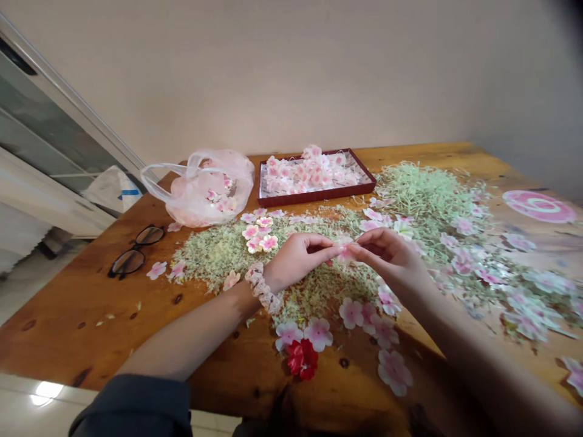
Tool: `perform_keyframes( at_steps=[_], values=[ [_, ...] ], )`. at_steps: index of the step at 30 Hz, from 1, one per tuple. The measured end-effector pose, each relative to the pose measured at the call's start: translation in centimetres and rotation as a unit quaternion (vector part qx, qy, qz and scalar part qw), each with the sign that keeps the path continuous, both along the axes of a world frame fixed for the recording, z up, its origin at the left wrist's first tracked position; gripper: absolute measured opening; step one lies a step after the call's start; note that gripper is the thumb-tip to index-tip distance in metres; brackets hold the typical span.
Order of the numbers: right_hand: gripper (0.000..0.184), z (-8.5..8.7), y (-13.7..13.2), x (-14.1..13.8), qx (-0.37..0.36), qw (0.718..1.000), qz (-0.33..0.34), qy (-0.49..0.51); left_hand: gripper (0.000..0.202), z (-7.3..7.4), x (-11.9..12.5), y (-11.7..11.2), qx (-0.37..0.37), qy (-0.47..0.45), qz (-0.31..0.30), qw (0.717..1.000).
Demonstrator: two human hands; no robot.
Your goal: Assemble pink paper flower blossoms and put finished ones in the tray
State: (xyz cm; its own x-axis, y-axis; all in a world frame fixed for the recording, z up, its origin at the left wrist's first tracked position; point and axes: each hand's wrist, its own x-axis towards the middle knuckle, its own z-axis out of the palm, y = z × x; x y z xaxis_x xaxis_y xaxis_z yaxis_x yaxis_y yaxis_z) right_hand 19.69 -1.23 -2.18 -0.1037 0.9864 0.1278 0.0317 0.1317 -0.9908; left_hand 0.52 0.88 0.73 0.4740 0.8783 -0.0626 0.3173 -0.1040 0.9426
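Both hands meet over the middle of the wooden table (182, 346), pinching a pale pink artificial flower (345, 250) between them. My left hand (298, 258), with a scrunchie (263, 288) on its wrist, grips the flower's left side between thumb and fingers. On its right side, the thumb and fingers of my right hand (392, 258) are closed on the same flower. Fingertips hide part of it. Beneath the hands spreads a layer of pale green shredded bits (214, 255). A red flower (302, 359) lies nearer the front edge, beside pink-and-white flowers (319, 332).
At the back stands a shallow dark red box (319, 197) of small pink flowers. Left of it sits a translucent plastic bag (182, 206) holding more. Eyeglasses (130, 261) lie at left. Green stringy strands (423, 194) and a pink round piece (540, 206) are at right.
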Motion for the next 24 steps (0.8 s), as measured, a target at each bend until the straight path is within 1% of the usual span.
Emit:
perform_keyframes(
  at_steps=[8, 12, 16, 19, 21, 22, 23, 24],
  values=[
    [0.029, 0.0, 0.0, 0.1, 0.001, 1.000, -0.013, -0.004, 0.027, 0.2, 0.0, -0.1, -0.014, 0.022, 0.007, 1.000],
    [0.029, 0.0, 0.1, 0.0, 0.005, 1.000, -0.006, -0.003, 0.025, 0.2, 0.0, -0.2, -0.008, 0.004, 0.007, 1.000],
    [0.027, 0.1, -0.1, -0.2, 0.005, 1.000, 0.001, -0.001, 0.024, -0.2, 0.1, -0.1, 0.017, -0.030, -0.007, 0.999],
    [0.024, 0.4, -0.2, -0.2, 0.014, 1.000, 0.004, -0.013, 0.022, -0.6, 0.2, -0.1, 0.023, -0.031, -0.005, 0.999],
    [0.019, 0.7, -0.2, 0.2, 0.027, 0.998, -0.009, -0.064, 0.021, -0.5, 0.1, 0.0, 0.018, -0.027, 0.006, 0.999],
    [0.017, 0.8, -0.1, 0.5, 0.036, 0.993, -0.011, -0.115, 0.021, -0.5, 0.0, 0.0, 0.013, -0.024, 0.014, 1.000],
    [0.017, 0.8, 0.0, 0.8, 0.049, 0.982, -0.005, -0.182, 0.021, -0.4, 0.0, 0.0, 0.008, -0.021, 0.022, 0.999],
    [0.016, 0.7, 0.1, 1.1, 0.065, 0.964, 0.016, -0.258, 0.021, -0.3, -0.1, 0.0, 0.001, -0.018, 0.030, 0.999]
  ],
)
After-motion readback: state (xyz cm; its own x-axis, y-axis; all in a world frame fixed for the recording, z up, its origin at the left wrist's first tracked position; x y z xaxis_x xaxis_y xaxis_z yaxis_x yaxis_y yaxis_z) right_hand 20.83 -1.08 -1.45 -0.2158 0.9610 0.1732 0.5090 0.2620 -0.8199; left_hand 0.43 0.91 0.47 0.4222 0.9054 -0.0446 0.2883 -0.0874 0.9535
